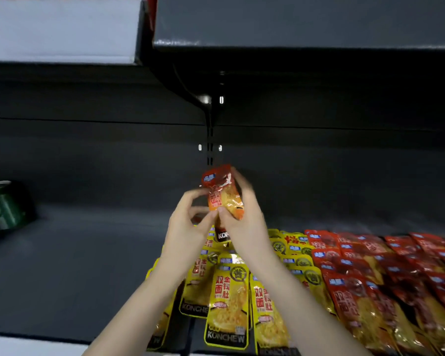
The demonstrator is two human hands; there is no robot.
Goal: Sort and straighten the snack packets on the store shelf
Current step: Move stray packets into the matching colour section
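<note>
Two bare forearms are reaching up from the bottom edge over a heap of yellow packets (226, 299), which are lying overlapped and skewed at different angles on the dark shelf (88, 253). Just to the right of them, red packets (396, 273) are lying in tighter overlapping rows, running out of view. Green cans (0, 209) are standing well apart at the far left, against the back panel. An upper shelf (293, 21) is hanging overhead, and a slotted upright rail (210, 140) is running down the back wall behind the hands. The red packet (222, 191) is being held upright in the air above the yellow heap, between both hands. It is showing a red top with a small blue label, red characters and an orange-yellow window, all somewhat blurred. The right hand (242, 217) is gripping it, thumb pressing on the front and fingers curling behind. The left hand (188, 222) is pinching its left edge with curled forefinger and thumb. A black band lettered "KON" is showing below the hands.
</note>
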